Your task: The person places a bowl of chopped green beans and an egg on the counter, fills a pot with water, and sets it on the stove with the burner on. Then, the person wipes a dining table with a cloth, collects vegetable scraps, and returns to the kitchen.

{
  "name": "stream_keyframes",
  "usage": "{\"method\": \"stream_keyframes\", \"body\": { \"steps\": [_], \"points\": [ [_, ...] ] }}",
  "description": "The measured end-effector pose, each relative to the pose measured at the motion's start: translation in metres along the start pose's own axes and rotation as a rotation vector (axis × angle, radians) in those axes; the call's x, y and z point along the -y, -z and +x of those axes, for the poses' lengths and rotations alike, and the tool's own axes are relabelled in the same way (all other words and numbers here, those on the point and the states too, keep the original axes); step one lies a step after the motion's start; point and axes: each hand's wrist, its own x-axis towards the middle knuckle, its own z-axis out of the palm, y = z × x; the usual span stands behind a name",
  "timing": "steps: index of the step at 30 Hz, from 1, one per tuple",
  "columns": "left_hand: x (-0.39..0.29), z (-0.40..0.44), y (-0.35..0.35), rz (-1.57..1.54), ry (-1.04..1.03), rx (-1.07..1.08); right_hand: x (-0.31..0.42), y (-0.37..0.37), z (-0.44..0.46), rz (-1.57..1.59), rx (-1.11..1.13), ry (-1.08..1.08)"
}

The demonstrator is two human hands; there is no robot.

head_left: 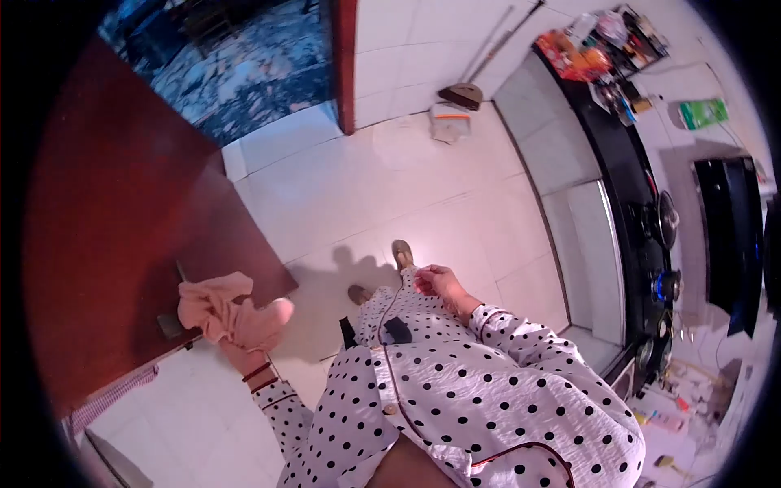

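My left hand (277, 315) is closed on a pinkish-brown cloth (213, 302), bunched up beside the edge of the dark red door (130, 244). Part of a metal door fitting (169, 327) shows next to the cloth; the rest is covered. My right hand (440, 282) hangs in front of my body over the floor, fingers loosely bent, with nothing visible in it. Both arms wear white sleeves with black dots.
An open doorway leads to a room with a patterned floor (244, 73). Along the right runs a black counter (606, 130) with a lit stove burner (661, 285) and a lidded pan (667, 220). A broom (464, 95) and dustpan (450, 124) stand by the far wall.
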Motion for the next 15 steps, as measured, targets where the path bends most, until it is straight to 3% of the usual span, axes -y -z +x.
{"method": "stream_keyframes", "body": {
  "steps": [6, 15],
  "points": [
    [-0.002, 0.019, -0.025, 0.138, 0.013, -0.128, -0.027, 0.071, 0.029, 0.085, -0.081, -0.037],
    [0.031, 0.035, -0.050, 0.409, 0.039, -0.167, -0.055, 0.155, 0.026, -0.156, -0.308, 0.238]
  ]
}}
